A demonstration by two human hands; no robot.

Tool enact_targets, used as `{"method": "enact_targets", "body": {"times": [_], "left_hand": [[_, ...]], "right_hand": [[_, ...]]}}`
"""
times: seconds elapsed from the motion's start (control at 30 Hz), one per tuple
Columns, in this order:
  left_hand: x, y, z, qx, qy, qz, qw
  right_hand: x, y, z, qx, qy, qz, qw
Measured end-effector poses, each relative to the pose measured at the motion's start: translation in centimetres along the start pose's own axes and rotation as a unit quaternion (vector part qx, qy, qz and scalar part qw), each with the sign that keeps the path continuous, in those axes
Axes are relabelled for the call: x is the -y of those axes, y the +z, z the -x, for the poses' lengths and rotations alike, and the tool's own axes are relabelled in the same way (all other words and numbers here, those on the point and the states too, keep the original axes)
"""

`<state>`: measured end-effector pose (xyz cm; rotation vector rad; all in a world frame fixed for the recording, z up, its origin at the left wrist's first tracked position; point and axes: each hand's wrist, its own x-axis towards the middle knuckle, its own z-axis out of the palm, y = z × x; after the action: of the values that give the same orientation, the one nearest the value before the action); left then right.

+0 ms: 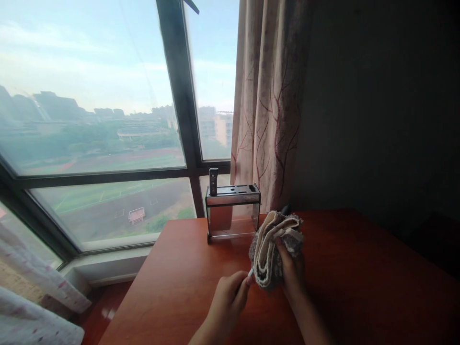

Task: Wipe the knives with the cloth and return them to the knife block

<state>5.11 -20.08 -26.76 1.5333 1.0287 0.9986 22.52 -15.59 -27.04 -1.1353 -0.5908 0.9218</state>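
Observation:
My right hand (292,263) is closed round a thick, folded grey-and-cream cloth (268,249), raised over the table with its thumb on the folds. At the cloth's lower left edge, my left hand (232,292) pinches a thin white piece (250,272). Its other end runs to the cloth, so I cannot tell whether it is part of it or a separate thing. Behind the top of the cloth a short dark tip (286,209) shows; the rest of it is hidden. Just beyond my hands stands a clear-sided knife block (233,199) with a black-handled knife (213,181) upright in its left end.
The reddish-brown wooden table (179,268) spreads under my hands and to the right. Large windows (89,96) are ahead and to the left. A beige curtain (269,105) hangs behind the knife block, and a pale curtain (32,321) is at the lower left.

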Motion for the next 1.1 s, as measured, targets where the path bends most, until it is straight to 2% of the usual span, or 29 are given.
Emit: {"method": "enact_targets", "body": {"times": [0.07, 0.2, 0.37, 0.5, 0.6, 0.67, 0.73, 0.87, 0.97, 1.1], "left_hand": [[0.3, 0.0, -0.1, 0.016, -0.032, 0.088, 0.995], [0.7, 0.1, -0.2, 0.063, -0.097, 0.255, 0.96], [0.3, -0.1, 0.2, 0.073, -0.098, 0.304, 0.945], [0.0, 0.0, 0.4, 0.062, -0.083, 0.307, 0.946], [-0.1, 0.1, 0.3, 0.027, -0.078, 0.296, 0.951], [-0.2, 0.0, 0.2, -0.007, -0.081, 0.282, 0.956], [-0.2, -0.1, 0.1, -0.05, -0.076, 0.249, 0.964], [-0.1, -0.5, 0.1, -0.115, 0.008, 0.135, 0.984], [0.0, -0.6, 0.2, -0.086, 0.049, 0.05, 0.994], [0.1, -0.3, 0.2, -0.028, 0.072, -0.067, 0.995]], "right_hand": [[0.2, 0.0, 0.1, 0.006, -0.004, -0.022, 1.0], [0.7, 0.2, 0.4, 0.059, 0.021, -0.111, 0.992], [1.0, 0.2, 1.0, 0.122, 0.125, -0.194, 0.965], [1.0, 0.3, 1.7, 0.206, 0.223, -0.216, 0.928], [0.6, 0.5, 2.3, 0.211, 0.236, -0.224, 0.922], [0.3, 0.8, 3.0, 0.199, 0.201, -0.212, 0.936], [-0.1, 1.2, 3.9, 0.22, 0.155, -0.174, 0.947], [-0.5, 2.1, 5.8, 0.295, 0.093, -0.091, 0.947], [-0.4, 2.4, 6.0, 0.269, 0.073, -0.071, 0.958], [0.0, 2.1, 4.7, 0.155, 0.08, -0.075, 0.982]]}}
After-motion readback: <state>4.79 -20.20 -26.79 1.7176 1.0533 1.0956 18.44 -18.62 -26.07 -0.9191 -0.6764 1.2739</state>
